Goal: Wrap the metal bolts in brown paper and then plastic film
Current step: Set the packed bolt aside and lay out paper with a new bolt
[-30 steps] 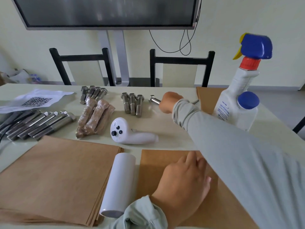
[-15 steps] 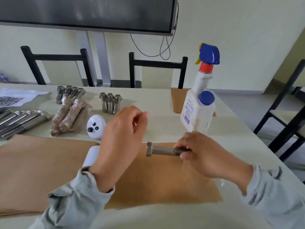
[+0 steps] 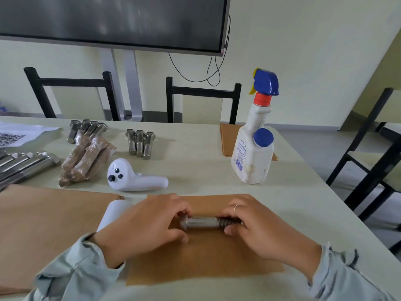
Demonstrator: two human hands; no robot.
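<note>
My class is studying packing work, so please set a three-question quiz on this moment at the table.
1. True or false: both hands grip the bolt.
2. What lies under the bolt?
A. brown paper sheet
B. QR sheet
C. bare table
3. How many unwrapped bolts lie in the group of short bolts beyond the white controller?

Key: 1 true: left hand at its head, right hand at its threads. 2 A. 3 three.

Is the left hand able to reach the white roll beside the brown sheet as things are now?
Probably yes, but not at once. The white roll lies just beside the left hand with nothing between them. That hand, however, holds the head of the bolt, so it must let go first.
</note>
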